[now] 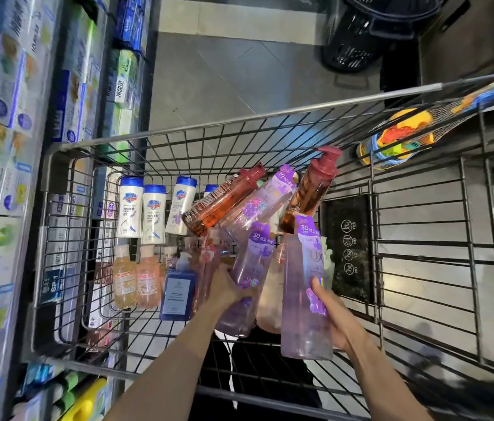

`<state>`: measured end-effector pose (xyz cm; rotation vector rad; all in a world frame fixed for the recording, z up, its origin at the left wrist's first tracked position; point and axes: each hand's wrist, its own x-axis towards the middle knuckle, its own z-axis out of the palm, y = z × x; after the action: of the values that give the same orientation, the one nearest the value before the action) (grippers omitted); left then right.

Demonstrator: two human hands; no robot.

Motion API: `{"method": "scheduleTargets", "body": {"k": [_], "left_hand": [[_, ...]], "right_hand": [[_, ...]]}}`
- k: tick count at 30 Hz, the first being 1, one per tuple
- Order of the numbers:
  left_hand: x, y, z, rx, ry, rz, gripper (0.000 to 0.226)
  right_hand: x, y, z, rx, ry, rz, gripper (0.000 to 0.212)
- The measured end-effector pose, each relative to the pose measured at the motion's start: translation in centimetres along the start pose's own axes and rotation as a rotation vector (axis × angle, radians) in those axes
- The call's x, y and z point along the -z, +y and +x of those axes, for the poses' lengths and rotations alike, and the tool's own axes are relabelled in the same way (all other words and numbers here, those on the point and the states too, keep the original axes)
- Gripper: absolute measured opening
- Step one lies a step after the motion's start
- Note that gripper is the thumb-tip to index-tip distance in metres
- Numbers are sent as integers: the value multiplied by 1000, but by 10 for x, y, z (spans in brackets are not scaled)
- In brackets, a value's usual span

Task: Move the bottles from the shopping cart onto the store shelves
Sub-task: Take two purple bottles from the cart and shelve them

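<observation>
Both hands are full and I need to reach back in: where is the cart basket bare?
Bare wire floor lies at the near left, below the amber bottles and blue bottle. The centre is crowded with purple bottles and red pump bottles.

Inside the wire shopping cart (179, 132), one purple bottle (247, 278) is gripped by the left hand (227, 288) and another purple bottle (306, 296) by the right hand (335, 317). Boxed goods are stacked on store shelves (12, 147) at left.
</observation>
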<state>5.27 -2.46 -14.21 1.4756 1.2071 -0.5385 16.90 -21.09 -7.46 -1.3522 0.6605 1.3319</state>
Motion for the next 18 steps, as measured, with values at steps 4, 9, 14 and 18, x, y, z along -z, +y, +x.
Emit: {"method": "scheduleTargets", "body": {"k": [4, 9, 14, 18], "left_hand": [[0, 0, 4, 71, -97, 42, 87], [6, -3, 6, -3, -162, 81, 97], [17, -4, 4, 61, -116, -66, 69], [21, -6, 1, 140, -128, -194, 87]], "right_hand": [[4, -2, -5, -42, -36, -15, 87], [6, -7, -12, -112, -214, 123, 90], [5, -11, -15, -72, -217, 176, 87], [2, -13, -20, -32, -198, 145, 86]]}}
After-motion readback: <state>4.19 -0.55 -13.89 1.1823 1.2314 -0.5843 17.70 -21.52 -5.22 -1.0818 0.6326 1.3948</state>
